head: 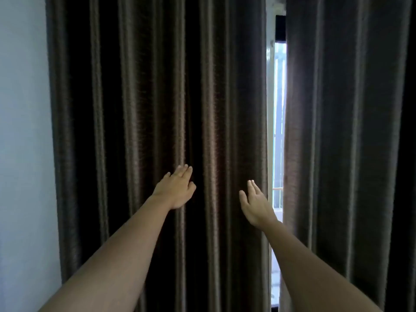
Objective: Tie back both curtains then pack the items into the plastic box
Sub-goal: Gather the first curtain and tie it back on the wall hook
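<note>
Two dark brown pleated curtains hang in front of me. The left curtain (135, 131) fills the middle of the view; the right curtain (349, 131) hangs at the right. My left hand (176, 189) is stretched out flat against the folds of the left curtain, fingers apart, holding nothing. My right hand (255, 204) reaches toward the inner edge of the left curtain, beside the gap, open and empty. No tie-back, plastic box or other items are in sight.
A narrow bright gap (277, 131) between the curtains shows a white window frame and bars outside. A pale blue wall (22, 154) runs down the left side.
</note>
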Demonstrator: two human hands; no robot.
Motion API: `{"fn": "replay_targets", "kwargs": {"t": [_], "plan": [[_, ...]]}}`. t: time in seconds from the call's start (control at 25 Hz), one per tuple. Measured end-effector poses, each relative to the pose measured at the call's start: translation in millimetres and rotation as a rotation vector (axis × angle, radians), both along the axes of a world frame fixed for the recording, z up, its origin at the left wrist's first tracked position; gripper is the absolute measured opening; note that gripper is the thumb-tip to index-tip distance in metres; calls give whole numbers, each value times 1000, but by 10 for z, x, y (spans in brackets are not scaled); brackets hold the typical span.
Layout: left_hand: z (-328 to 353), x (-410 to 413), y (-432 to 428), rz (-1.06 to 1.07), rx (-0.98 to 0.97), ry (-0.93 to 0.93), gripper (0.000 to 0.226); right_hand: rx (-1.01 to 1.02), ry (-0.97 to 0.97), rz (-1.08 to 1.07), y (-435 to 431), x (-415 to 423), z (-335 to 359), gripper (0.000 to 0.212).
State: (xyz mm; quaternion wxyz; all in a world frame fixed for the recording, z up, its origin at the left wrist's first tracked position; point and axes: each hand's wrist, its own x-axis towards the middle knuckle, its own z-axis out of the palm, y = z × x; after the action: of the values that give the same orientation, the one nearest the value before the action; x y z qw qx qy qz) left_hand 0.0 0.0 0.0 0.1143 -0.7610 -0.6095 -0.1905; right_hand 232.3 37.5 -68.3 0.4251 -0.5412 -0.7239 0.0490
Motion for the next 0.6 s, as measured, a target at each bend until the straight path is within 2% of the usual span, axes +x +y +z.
{"fn": "replay_targets", "kwargs": {"t": [0.12,0.32,0.6], "plan": [[113,196,229,-135,90,25,56,-4,165,-73,108,173,-135,60],[430,891,796,-279,234,73,57,14,188,-72,517,433,-210,64],[1054,1759,1803,-213,453,232,52,130,261,7,1571,669,0,79]]}}
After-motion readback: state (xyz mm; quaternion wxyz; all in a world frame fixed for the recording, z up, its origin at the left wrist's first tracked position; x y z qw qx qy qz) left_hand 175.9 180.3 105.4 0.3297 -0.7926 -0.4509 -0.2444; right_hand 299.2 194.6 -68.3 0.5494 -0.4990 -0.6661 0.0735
